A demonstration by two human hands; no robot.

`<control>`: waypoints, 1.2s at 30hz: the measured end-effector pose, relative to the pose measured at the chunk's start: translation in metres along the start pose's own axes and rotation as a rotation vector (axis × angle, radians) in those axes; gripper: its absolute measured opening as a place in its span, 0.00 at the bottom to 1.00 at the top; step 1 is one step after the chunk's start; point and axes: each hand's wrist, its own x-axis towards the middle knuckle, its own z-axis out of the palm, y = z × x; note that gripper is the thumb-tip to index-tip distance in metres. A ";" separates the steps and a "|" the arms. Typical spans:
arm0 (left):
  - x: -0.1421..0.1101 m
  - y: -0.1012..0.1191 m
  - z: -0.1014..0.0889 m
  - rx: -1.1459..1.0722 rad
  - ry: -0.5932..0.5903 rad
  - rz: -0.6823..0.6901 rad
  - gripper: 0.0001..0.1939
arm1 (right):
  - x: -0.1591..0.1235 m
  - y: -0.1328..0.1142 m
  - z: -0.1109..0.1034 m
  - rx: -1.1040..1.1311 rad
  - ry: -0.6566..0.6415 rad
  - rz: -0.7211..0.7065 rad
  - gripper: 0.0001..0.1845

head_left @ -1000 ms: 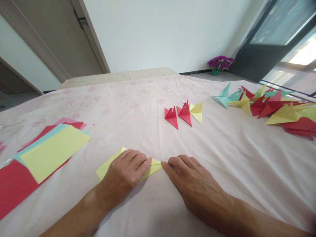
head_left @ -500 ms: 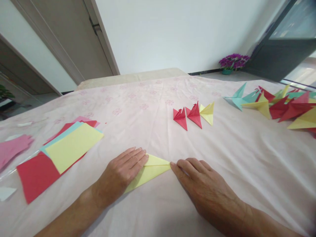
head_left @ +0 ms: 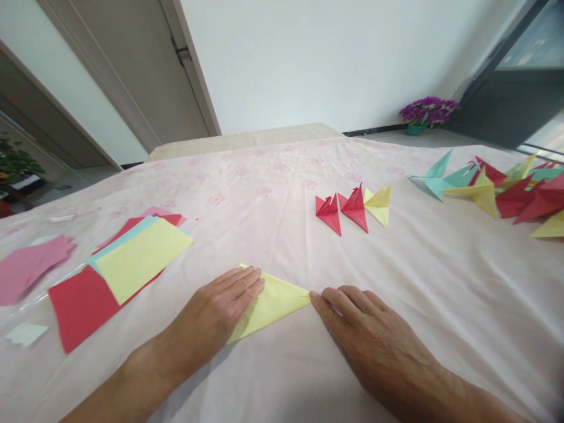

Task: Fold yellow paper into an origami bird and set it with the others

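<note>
A folded yellow paper (head_left: 274, 300) lies flat on the pink flowered tablecloth (head_left: 273, 194), its pointed corner aimed right. My left hand (head_left: 218, 311) lies flat on the paper's left part, fingers stretched out and together. My right hand (head_left: 374, 341) rests palm down on the cloth, its fingertips touching the paper's right tip, fingers extended.
A stack of red, teal and yellow paper sheets (head_left: 127, 264) lies to the left, with pink sheets (head_left: 30, 267) and white scraps further left. Three small folded pieces, two red and one yellow (head_left: 352, 208), sit mid-table. Several folded paper figures (head_left: 497, 191) are piled at the right.
The folded yellow paper has been pressed flatter into a triangle. My left hand slid back along it and my right hand shifted slightly. The camera view drifted to the left.
</note>
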 end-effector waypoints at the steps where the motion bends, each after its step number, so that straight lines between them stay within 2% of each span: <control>1: 0.001 0.003 -0.004 -0.007 -0.023 -0.022 0.20 | 0.000 0.000 0.000 -0.002 0.001 -0.002 0.27; 3: 0.004 0.009 -0.008 -0.006 -0.030 -0.075 0.17 | 0.000 0.000 -0.001 -0.002 0.005 -0.006 0.26; 8: 0.016 0.024 0.000 0.161 0.120 -0.188 0.09 | 0.000 -0.001 -0.003 -0.002 -0.014 0.011 0.23; 14: 0.033 0.033 0.005 0.357 0.024 -0.293 0.09 | 0.000 -0.002 -0.004 -0.037 -0.001 0.012 0.23; 19: 0.035 0.034 0.012 0.264 0.023 -0.341 0.06 | -0.001 -0.004 -0.003 -0.044 -0.011 0.040 0.20; 21: 0.033 0.034 0.017 0.126 0.060 -0.330 0.10 | 0.000 -0.004 -0.003 -0.051 -0.012 0.042 0.19; 24: 0.031 0.038 0.023 -0.021 0.088 -0.295 0.20 | 0.000 -0.005 -0.001 -0.069 -0.015 0.051 0.18; 28: 0.030 0.052 0.022 0.008 0.029 -0.275 0.22 | -0.001 -0.006 0.001 -0.086 -0.010 0.066 0.17; 31: 0.027 0.060 0.018 0.047 -0.062 -0.282 0.30 | -0.002 -0.006 0.000 -0.086 0.004 0.055 0.16; 36: 0.011 0.054 0.014 0.093 -0.136 -0.273 0.32 | 0.000 -0.005 -0.004 -0.080 0.006 0.052 0.14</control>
